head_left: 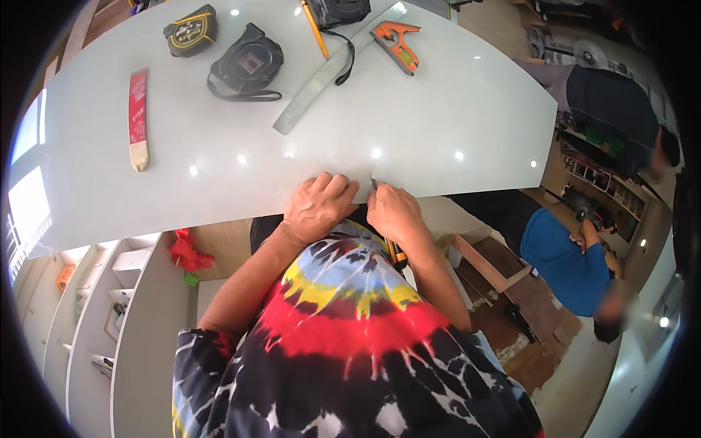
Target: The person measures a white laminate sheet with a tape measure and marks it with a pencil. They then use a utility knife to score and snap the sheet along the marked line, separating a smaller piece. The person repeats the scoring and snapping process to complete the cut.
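Note:
At the near edge of a glossy white table point(241, 190), my left hand point(321, 203) rests with its fingers curled in. Whether anything is in those fingers cannot be seen. Just to its right, my right hand point(394, 212) pinches a small tool with a dark pointed tip point(374, 183), which meets the white surface by the edge. Most of that tool is hidden by my fingers. Farther up the table lies a metal ruler point(314, 90), with an orange square head point(396, 45) beside it.
Two tape measures, one yellow-black point(191, 31) and one black point(252, 62), lie at the far left near a flat red strip point(138, 109). A yellow pencil point(315, 28) sits by another black device point(342, 10). White shelves point(139, 328) stand lower left; two people are at right, one in blue point(558, 252).

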`<action>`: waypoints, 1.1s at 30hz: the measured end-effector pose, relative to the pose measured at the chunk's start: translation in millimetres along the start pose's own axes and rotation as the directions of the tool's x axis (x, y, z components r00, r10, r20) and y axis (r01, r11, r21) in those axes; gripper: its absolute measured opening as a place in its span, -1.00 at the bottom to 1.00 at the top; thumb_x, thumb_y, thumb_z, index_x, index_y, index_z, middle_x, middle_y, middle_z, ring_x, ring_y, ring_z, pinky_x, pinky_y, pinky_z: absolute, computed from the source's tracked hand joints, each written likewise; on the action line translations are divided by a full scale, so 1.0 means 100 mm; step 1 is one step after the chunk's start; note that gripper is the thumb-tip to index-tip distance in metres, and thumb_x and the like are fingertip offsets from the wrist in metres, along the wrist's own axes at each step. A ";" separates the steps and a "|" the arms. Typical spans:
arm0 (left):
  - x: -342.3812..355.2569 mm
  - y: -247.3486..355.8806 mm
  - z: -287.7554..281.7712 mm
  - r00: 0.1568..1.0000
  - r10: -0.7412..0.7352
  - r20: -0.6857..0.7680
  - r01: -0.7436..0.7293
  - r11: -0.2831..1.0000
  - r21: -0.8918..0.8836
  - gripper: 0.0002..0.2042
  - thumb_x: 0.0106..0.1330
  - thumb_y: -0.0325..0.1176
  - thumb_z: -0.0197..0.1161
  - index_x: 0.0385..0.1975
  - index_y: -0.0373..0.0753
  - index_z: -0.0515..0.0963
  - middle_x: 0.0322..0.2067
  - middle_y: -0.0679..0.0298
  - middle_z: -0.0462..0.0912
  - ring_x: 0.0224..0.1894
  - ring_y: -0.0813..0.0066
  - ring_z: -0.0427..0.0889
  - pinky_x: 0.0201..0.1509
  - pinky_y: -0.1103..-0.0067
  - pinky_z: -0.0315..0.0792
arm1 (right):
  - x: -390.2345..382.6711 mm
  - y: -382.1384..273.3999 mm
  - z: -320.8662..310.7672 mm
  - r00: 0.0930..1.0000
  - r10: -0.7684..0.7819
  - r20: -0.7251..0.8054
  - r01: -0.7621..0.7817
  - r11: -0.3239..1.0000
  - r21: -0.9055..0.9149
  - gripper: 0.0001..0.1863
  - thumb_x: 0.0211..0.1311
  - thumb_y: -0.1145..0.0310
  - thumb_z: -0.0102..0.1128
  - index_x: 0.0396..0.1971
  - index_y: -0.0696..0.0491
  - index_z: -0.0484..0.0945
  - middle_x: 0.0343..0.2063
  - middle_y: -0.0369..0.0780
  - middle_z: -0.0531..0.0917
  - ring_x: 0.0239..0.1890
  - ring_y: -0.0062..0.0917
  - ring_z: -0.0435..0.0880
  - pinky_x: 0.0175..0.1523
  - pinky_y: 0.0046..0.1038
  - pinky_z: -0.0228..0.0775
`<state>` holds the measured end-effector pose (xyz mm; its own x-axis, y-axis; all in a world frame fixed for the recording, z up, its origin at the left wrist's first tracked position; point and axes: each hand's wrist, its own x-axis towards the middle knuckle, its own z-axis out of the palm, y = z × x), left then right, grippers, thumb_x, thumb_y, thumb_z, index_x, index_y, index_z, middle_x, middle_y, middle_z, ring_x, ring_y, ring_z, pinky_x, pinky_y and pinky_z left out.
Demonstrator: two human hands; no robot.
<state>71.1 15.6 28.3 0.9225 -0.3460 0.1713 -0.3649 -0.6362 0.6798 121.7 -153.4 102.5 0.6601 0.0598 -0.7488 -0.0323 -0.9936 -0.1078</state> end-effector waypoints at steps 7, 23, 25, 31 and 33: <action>0.00 0.03 0.02 0.999 -0.026 0.036 0.026 1.000 0.001 -0.62 0.07 -0.18 0.47 -0.09 -0.06 0.62 -0.26 0.37 0.43 -0.22 0.44 0.53 -0.22 0.49 0.53 | 0.08 0.05 -0.10 0.994 -0.005 0.106 0.005 1.000 -0.002 -0.66 0.36 0.33 -0.01 -0.34 0.31 0.64 -0.35 0.24 0.69 -0.19 0.18 0.71 0.02 0.03 0.56; -0.03 0.07 0.06 0.996 -0.039 0.081 0.039 0.999 0.000 -0.57 0.09 -0.13 0.48 0.00 -0.03 0.66 -0.24 0.37 0.44 -0.22 0.40 0.54 -0.18 0.46 0.55 | 0.36 0.04 -0.24 0.922 0.086 0.377 -0.037 0.990 -0.135 -0.73 0.22 0.37 0.11 -0.34 0.25 0.71 -0.33 0.15 0.74 -0.16 0.05 0.75 -0.02 -0.07 0.60; -0.02 0.07 0.05 0.995 -0.050 0.082 0.052 0.998 -0.023 -0.57 0.09 -0.13 0.49 -0.01 -0.03 0.67 -0.24 0.36 0.45 -0.22 0.39 0.55 -0.17 0.45 0.56 | 0.42 0.06 -0.22 0.897 0.072 0.436 0.006 0.984 -0.175 -0.73 0.19 0.39 0.10 -0.33 0.26 0.71 -0.33 0.15 0.74 -0.21 0.03 0.76 -0.07 -0.10 0.61; 0.03 0.00 0.01 0.992 -0.017 0.122 0.025 0.998 -0.065 -0.56 0.09 -0.10 0.50 0.00 -0.02 0.66 -0.21 0.30 0.47 -0.17 0.33 0.59 -0.13 0.38 0.58 | 0.74 0.09 -0.29 0.724 -0.050 0.688 0.251 0.948 -0.196 -0.78 0.12 0.47 0.09 -0.43 0.25 0.71 -0.39 0.06 0.76 -0.39 -0.19 0.78 -0.27 -0.28 0.65; 0.02 -0.01 0.02 0.993 -0.007 0.120 0.012 0.999 -0.043 -0.56 0.10 -0.09 0.50 0.00 -0.02 0.66 -0.20 0.28 0.48 -0.15 0.31 0.59 -0.11 0.37 0.58 | 0.81 0.11 -0.37 0.696 0.208 0.688 -0.282 0.959 -0.004 -0.79 0.09 0.51 0.08 -0.49 0.22 0.72 -0.41 -0.01 0.78 -0.41 -0.27 0.78 -0.30 -0.31 0.64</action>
<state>73.5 14.0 26.1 0.9033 -0.4216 0.0800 -0.3477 -0.6099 0.7121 202.5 -163.3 65.3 -0.0637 -0.0992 -0.9930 -0.2143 -0.9705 0.1107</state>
